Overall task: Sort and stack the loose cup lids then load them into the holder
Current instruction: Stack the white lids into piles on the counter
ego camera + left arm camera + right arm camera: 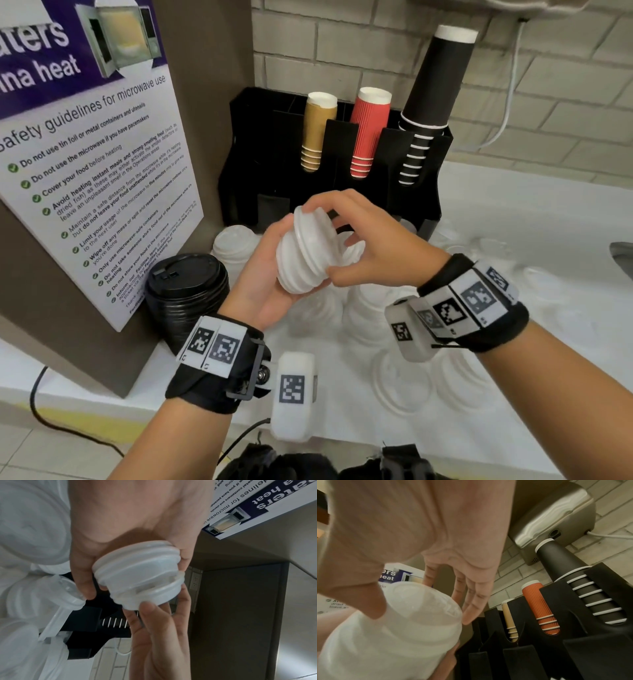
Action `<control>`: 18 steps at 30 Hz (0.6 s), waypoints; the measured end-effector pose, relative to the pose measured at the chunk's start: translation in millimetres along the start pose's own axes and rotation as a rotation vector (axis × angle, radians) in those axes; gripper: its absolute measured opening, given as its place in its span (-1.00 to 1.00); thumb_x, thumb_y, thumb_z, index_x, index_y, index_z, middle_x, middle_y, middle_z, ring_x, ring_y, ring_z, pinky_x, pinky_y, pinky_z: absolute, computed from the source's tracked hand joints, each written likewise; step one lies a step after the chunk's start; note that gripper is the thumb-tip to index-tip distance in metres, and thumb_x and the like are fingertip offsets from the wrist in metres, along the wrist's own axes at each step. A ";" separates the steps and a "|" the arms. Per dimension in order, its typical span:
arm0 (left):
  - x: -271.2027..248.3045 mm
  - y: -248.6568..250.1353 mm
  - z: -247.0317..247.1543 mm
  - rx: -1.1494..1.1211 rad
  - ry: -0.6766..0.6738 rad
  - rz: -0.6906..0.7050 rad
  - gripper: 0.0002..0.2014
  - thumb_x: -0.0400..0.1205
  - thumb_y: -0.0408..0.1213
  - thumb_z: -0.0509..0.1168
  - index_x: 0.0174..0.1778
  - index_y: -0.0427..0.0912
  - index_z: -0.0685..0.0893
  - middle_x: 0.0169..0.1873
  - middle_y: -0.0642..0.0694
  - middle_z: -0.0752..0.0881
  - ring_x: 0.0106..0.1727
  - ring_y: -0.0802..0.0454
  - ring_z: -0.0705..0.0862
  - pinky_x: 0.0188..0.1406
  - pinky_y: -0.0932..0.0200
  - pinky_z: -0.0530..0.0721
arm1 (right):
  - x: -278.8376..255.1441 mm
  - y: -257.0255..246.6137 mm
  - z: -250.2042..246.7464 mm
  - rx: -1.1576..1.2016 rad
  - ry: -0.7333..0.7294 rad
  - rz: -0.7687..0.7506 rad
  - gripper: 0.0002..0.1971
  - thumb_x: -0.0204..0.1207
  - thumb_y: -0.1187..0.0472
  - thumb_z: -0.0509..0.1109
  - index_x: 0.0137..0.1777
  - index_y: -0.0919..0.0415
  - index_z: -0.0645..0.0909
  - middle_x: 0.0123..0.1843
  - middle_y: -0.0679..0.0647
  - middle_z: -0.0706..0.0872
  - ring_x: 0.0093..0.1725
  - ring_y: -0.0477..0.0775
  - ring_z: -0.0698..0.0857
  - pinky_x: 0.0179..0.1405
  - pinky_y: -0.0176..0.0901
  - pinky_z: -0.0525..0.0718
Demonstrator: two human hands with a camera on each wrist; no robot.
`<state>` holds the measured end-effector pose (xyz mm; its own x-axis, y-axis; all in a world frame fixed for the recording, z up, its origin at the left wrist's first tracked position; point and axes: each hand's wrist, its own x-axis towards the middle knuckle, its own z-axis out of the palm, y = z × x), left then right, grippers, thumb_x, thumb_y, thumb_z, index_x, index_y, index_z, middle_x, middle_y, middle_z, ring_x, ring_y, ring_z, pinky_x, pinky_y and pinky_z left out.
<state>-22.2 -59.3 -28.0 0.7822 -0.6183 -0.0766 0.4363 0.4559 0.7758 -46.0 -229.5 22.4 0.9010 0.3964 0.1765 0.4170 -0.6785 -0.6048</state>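
A stack of white cup lids (301,253) lies tilted in the air in front of the black holder (342,154). My left hand (270,274) cups it from below and the left, fingers curled round it. From the right, my right hand (370,246) grips the stack's far end, fingers over the top and thumb underneath. The left wrist view shows the white lid stack (137,572) between my left hand (128,520) and my right hand (154,628). In the right wrist view my right hand (436,534) sits over the lid stack (393,628), beside the holder (539,649).
A stack of black lids (188,291) stands at the left by the microwave poster (96,171). Loose white lids (400,387) and another white stack (236,246) cover the counter under my hands. The holder carries tan (317,133), red (368,133) and black cups (435,89).
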 end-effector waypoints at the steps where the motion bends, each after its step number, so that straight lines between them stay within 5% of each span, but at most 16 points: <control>1: -0.1 0.3 1.7 -0.056 -0.004 -0.004 -0.54 0.59 0.13 0.14 0.16 -0.02 0.81 0.20 -0.13 0.77 0.21 -0.04 0.76 -0.03 0.01 0.78 | 0.6 -1.0 2.2 0.000 -0.006 0.003 -0.27 0.25 0.21 0.61 0.41 -0.10 0.39 0.33 -0.03 0.42 0.28 -0.05 0.48 0.13 -0.30 0.63; 6: 0.9 0.7 3.4 -0.091 0.064 0.007 -0.31 0.56 0.19 0.13 0.54 -0.14 0.46 0.31 -0.21 0.70 0.26 -0.13 0.73 0.01 -0.04 0.77 | 0.7 -4.3 9.5 0.007 0.003 0.012 -0.28 0.25 0.25 0.61 0.39 -0.12 0.40 0.31 -0.01 0.41 0.25 -0.01 0.50 0.08 -0.08 0.68; 12: 4.4 -2.7 0.0 -0.070 0.053 -0.031 -0.36 0.53 0.23 0.16 0.43 -0.09 0.57 0.21 -0.17 0.76 0.22 -0.10 0.75 0.00 -0.06 0.77 | 0.7 -6.0 10.6 -0.002 0.000 0.020 -0.27 0.26 0.20 0.61 0.42 -0.10 0.40 0.30 0.01 0.42 0.23 0.03 0.51 0.08 0.00 0.70; 18: 9.5 -5.5 -3.1 -0.102 0.144 0.070 -0.58 0.46 0.07 0.28 0.22 0.05 0.61 0.15 -0.12 0.66 0.05 -0.05 0.71 -0.13 -0.03 0.68 | -11.3 1.3 0.9 0.021 0.016 -0.014 -0.29 0.29 0.11 0.67 0.36 -0.01 0.35 0.26 -0.21 0.47 0.27 -0.26 0.48 0.10 -0.53 0.50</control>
<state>-15.9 -65.7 -35.0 0.8645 -0.4881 -0.1198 0.4162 0.5617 0.7150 -55.8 -234.3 18.9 0.8968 0.3956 0.1979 0.4274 -0.6595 -0.6184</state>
